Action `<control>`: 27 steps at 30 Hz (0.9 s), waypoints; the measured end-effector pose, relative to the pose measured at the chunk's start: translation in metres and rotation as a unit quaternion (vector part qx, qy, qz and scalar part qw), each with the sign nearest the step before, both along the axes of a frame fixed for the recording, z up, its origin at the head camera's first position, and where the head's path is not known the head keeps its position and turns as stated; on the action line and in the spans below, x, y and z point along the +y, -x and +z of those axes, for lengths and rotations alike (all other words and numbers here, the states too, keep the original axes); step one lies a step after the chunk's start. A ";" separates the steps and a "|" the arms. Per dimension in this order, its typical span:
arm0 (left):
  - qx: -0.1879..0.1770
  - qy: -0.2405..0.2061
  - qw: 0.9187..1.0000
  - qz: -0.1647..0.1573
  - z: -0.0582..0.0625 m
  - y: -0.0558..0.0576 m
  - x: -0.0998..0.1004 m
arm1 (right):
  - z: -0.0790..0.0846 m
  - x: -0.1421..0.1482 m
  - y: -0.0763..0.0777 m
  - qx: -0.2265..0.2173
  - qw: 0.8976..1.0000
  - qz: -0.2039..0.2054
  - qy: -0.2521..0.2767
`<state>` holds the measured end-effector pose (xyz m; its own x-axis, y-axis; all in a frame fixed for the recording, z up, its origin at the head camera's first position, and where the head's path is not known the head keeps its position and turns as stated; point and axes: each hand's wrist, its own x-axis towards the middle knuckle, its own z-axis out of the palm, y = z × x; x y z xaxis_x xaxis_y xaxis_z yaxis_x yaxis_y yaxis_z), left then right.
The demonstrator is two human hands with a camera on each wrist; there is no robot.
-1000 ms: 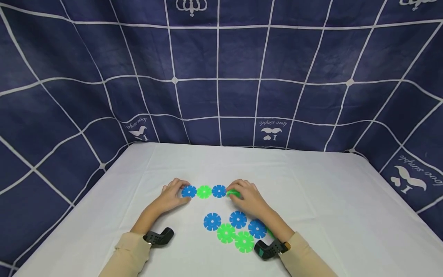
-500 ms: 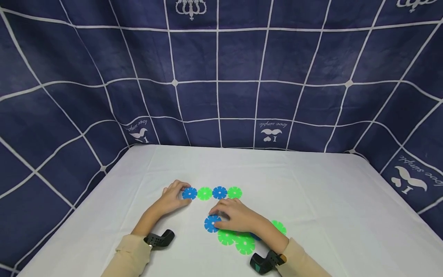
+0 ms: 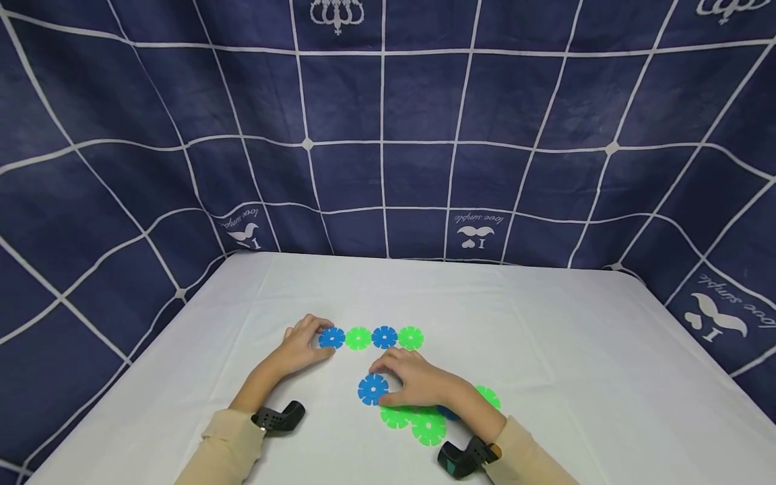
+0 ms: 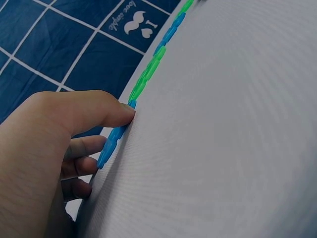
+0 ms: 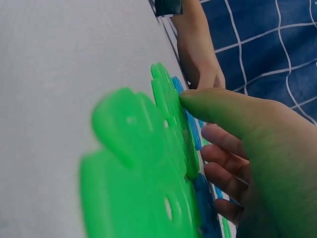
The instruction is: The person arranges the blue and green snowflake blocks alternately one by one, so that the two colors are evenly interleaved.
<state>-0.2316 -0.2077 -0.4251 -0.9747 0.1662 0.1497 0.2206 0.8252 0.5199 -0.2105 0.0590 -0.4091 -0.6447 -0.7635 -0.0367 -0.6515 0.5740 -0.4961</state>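
Note:
A row of notched plastic discs lies across the white table: blue, a green disc point(image 3: 358, 338), a second blue disc point(image 3: 384, 337) and another green disc point(image 3: 411, 338). My left hand point(image 3: 303, 347) holds the blue disc point(image 3: 331, 338) at the row's left end, thumb on its near edge and fingers at the far side. Nearer me, my right hand point(image 3: 418, 380) has its thumb and forefinger round the edge of a separate blue disc point(image 3: 372, 389). Below that hand lie green discs point(image 3: 428, 426), partly covered by it.
Beyond the right forearm a green disc point(image 3: 488, 397) shows, and a blue disc point(image 3: 448, 413) peeks out under the wrist. A dark blue checked cloth point(image 3: 418, 175) hangs behind the white table point(image 3: 545, 350). Each wrist wears a black camera point(image 3: 280, 416).
My right hand has let go of the green disc at the row's right end and come down towards me to the separate blue disc. The left hand stays in place.

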 end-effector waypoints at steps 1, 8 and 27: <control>0.000 0.000 1.000 0.000 0.000 0.000 0.000 | 0.000 0.000 0.000 0.000 1.000 0.000 0.000; -0.001 0.002 1.000 0.000 0.001 0.000 0.000 | 0.002 0.000 -0.001 -0.007 1.000 0.002 0.010; 0.006 -0.003 1.000 -0.005 -0.001 -0.001 0.000 | 0.002 -0.004 0.005 -0.103 0.984 -0.011 0.142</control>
